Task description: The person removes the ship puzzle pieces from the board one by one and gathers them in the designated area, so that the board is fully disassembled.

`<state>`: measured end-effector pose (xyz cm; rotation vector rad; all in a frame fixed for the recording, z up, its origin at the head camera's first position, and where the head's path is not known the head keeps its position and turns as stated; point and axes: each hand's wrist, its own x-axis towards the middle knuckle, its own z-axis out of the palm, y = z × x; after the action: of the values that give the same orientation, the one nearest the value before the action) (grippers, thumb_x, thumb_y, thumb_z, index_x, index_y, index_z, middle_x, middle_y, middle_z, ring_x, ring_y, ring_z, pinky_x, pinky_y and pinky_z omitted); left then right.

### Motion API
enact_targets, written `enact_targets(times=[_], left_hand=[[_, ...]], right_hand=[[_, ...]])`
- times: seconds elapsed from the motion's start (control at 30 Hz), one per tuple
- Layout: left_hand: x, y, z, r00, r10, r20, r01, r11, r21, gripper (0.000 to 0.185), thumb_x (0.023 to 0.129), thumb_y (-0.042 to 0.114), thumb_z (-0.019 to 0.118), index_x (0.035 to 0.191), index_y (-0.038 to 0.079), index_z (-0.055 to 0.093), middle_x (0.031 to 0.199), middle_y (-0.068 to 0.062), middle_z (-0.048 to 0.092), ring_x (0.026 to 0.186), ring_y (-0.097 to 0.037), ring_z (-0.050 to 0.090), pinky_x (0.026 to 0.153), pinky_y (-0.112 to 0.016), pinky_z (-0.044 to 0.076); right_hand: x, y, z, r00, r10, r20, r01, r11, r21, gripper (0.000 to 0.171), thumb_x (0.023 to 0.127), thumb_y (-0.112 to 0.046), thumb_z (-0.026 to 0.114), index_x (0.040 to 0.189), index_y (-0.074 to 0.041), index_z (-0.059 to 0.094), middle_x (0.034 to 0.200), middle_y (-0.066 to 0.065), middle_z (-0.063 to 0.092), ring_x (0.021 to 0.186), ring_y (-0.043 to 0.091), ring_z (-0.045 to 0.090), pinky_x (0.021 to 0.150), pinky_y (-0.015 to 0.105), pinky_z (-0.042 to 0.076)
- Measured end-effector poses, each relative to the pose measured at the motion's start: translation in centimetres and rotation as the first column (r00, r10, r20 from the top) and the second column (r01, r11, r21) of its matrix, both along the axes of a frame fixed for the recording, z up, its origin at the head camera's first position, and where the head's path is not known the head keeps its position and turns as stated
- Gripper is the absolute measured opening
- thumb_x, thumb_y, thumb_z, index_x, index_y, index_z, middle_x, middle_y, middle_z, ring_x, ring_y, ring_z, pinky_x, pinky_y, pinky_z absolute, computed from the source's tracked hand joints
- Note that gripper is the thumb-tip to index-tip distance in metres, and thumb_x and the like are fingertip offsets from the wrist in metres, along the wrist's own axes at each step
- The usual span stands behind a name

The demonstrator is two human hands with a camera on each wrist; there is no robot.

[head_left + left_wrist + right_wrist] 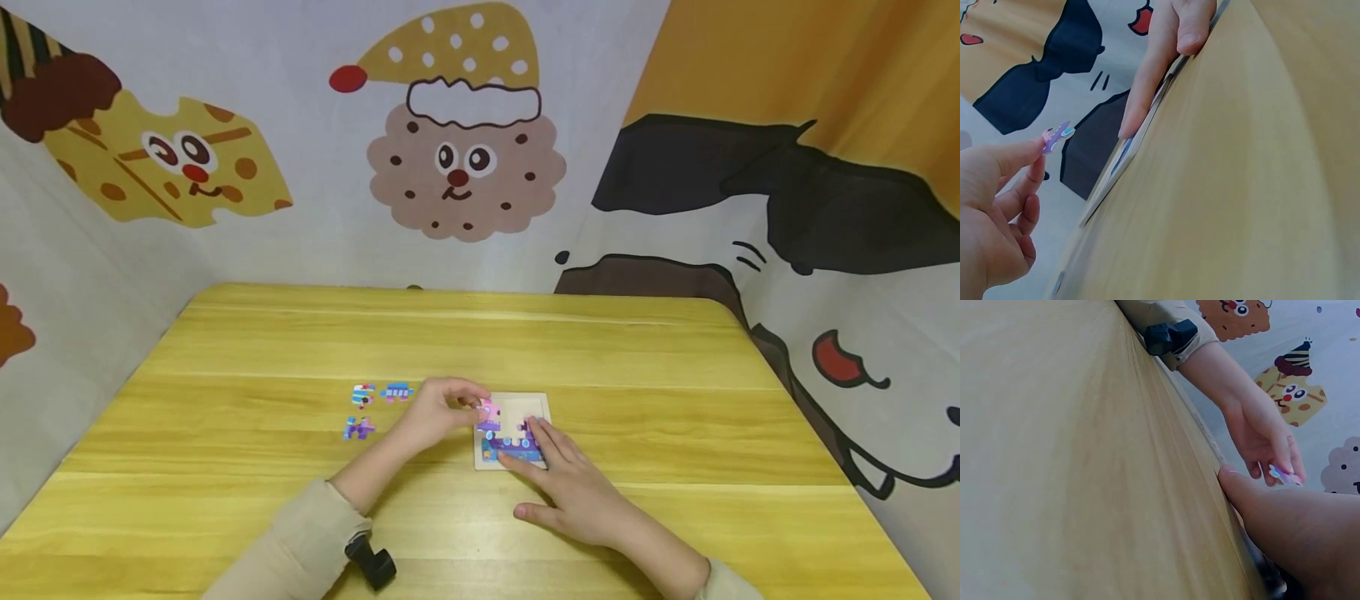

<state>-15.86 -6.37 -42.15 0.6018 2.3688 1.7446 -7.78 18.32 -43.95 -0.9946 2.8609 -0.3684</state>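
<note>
A pink piece (489, 410) is pinched in the left hand (438, 410), just above the puzzle tray (537, 402). The right hand (573, 483) lies flat, fingers straight, on the tray's near edge. Three loose pieces (372, 406) lie left of the left hand on the tabletop (675, 392).

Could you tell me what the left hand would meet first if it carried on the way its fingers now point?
Probably the puzzle board: the left hand pinches a pink piece just over its left edge, though height is unclear.
</note>
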Motion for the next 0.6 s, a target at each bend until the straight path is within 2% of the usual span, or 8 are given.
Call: enact_targets(times=[0.13,0.2,0.33,0.43,0.6], left_hand=[[0.2,-1.0,0.1,1.0,0.017,0.004,-0.017,1.0,-0.017,0.025,0.081,0.008,0.075,0.105,0.004,0.071,0.089,0.001,0.066,0.087,-0.019,0.057,0.078,-0.038,0.044],[0.7,-1.3,1.0,1.0,0.027,0.01,-0.027,0.999,-0.027,0.024,0.081,0.005,0.074,0.105,0.003,0.071,0.089,-0.001,0.066,0.087,-0.02,0.056,0.078,-0.038,0.044],[1.0,-2.4,1.2,0.999,0.042,0.013,-0.042,0.998,-0.046,0.023,0.081,0.007,0.074,0.104,0.005,0.072,0.089,-0.001,0.066,0.089,-0.021,0.056,0.078,-0.039,0.043],[0.8,-3.2,0.7,0.998,0.059,0.013,-0.058,0.997,-0.059,0.023,0.08,0.011,0.077,0.103,0.009,0.073,0.089,0.002,0.065,0.09,-0.02,0.056,0.078,-0.039,0.043],[1.2,-4.3,0.9,0.995,0.099,0.022,-0.097,0.993,-0.074,0.021,0.08,0.009,0.076,0.101,0.009,0.074,0.088,0.002,0.066,0.092,-0.022,0.055,0.077,-0.038,0.044]], right_hand=[[0.0,0.1,-0.1,1.0,-0.003,0.0,0.003,1.0,0.005,0.065,0.091,-0.064,0.042,0.15,-0.038,0.028,0.158,0.017,0.0,0.143,0.034,0.001,0.108,0.058,0.016],[0.0,0.1,-0.1,1.0,-0.005,-0.005,0.005,1.0,0.008,0.065,0.091,-0.065,0.042,0.15,-0.039,0.027,0.158,0.017,0.0,0.143,0.034,0.001,0.108,0.058,0.016],[0.0,0.1,-0.1,1.0,-0.007,-0.013,0.008,1.0,0.009,0.065,0.091,-0.065,0.042,0.15,-0.039,0.028,0.158,0.017,0.001,0.143,0.034,0.002,0.107,0.058,0.017],[0.1,0.1,0.0,1.0,-0.007,-0.009,0.007,1.0,0.006,0.065,0.091,-0.064,0.042,0.15,-0.038,0.028,0.158,0.017,0.001,0.143,0.034,0.002,0.108,0.058,0.017],[0.1,0.1,0.0,1.0,-0.007,0.001,0.007,1.0,0.007,0.065,0.092,-0.064,0.041,0.15,-0.038,0.029,0.158,0.017,0.001,0.143,0.033,0.001,0.109,0.056,0.014]])
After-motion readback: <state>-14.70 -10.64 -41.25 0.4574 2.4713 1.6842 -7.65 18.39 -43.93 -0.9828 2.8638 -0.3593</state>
